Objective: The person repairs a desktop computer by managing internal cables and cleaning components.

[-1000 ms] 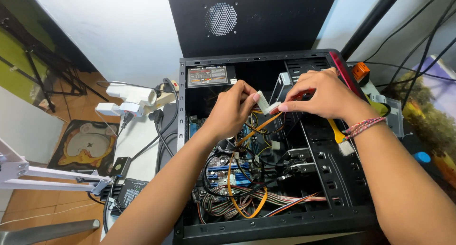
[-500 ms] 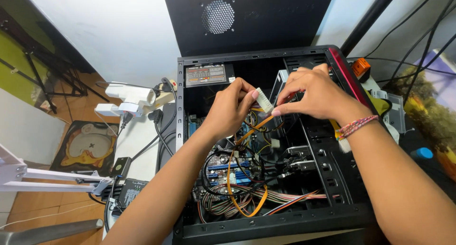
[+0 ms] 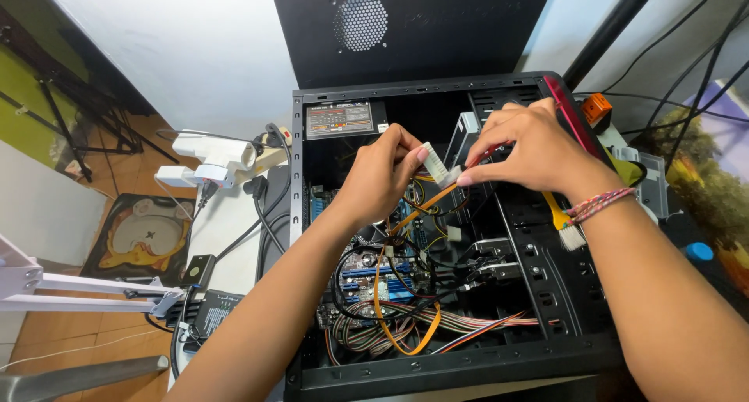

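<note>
An open black computer case lies on its side below me, with a motherboard, an orange flat cable and many coloured wires inside. My left hand pinches a white plastic connector over the upper middle of the case. My right hand meets it from the right, its fingertips at the connector's end and on the wires running from it. A braided bracelet is on my right wrist. What lies under the hands is hidden.
A power supply sits in the case's top left corner. The black side panel leans behind the case. A white power strip with plugs lies left of it. A brush rests on the case's right edge.
Both hands have shifted slightly up and left with the white connector, and the right hand has turned so its fingers cover more of the connector's end.
</note>
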